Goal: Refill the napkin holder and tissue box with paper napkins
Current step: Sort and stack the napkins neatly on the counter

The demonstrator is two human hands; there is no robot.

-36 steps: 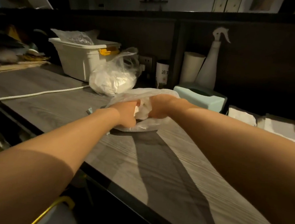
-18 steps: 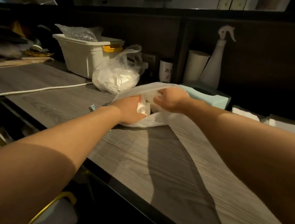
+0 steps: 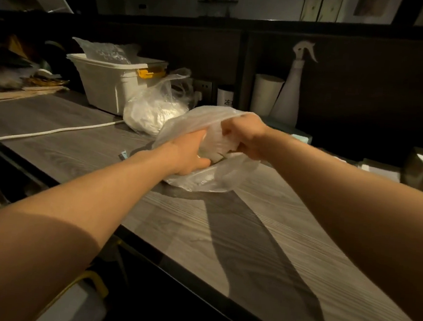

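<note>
1. Hands meet on a clear plastic bag of napkins resting on the table.
2. The left hand holds its near side.
3. The right hand pinches the film in a tight grip, lifting it.
4. Just beyond the right grip sits the pale tissue box, partly hidden.
</note>
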